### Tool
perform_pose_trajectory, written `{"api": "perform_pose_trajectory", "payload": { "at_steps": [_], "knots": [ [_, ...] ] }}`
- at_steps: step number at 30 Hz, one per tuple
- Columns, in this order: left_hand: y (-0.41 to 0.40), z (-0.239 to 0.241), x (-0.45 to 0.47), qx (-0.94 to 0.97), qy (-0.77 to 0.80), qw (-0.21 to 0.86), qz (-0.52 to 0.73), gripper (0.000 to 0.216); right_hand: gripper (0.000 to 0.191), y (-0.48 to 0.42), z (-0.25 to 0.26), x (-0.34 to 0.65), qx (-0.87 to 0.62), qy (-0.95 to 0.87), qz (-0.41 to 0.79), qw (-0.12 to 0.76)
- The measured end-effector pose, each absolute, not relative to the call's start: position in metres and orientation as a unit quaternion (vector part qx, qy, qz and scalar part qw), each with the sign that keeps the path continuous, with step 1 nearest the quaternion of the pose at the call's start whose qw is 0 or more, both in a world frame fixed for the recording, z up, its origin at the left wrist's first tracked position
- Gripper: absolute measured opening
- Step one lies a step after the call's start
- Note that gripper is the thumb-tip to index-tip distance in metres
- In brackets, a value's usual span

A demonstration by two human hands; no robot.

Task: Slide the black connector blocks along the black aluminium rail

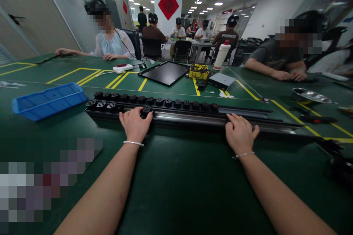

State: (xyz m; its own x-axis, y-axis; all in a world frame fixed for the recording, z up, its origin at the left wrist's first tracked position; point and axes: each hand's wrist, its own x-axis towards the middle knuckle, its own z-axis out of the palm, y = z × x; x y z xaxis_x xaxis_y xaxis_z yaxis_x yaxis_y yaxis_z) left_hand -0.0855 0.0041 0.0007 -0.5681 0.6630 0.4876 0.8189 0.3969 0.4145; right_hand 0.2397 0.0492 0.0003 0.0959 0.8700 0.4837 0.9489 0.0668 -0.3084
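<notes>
A long black rail with a shiny channel lies crosswise in front of me. My left hand is closed around a small black socket-like module on the rail, with the thumb on its right side. Left of that hand, a few similar modules sit in the same rail. My right hand grips the rail farther right, fingers bent over its near edge; the fingertips are partly hidden. Just behind lies a second black rail, its left part carrying a row of several such modules.
A blue tray lies at left. Beyond the rails are a black flat panel, a yellow box with cables, a grey box and a white bottle. A metal bowl is at right. Two people sit across the table.
</notes>
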Motion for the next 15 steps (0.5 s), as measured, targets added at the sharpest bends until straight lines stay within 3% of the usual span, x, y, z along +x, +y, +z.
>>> {"api": "perform_pose_trajectory", "payload": {
  "at_steps": [15],
  "knots": [
    [0.0036, 0.0026, -0.0856, -0.445, -0.829, 0.118, -0.317, 0.042, 0.037, 0.0503, -0.0022, 0.2374, -0.682, -0.657, -0.062, 0.316]
  ]
}}
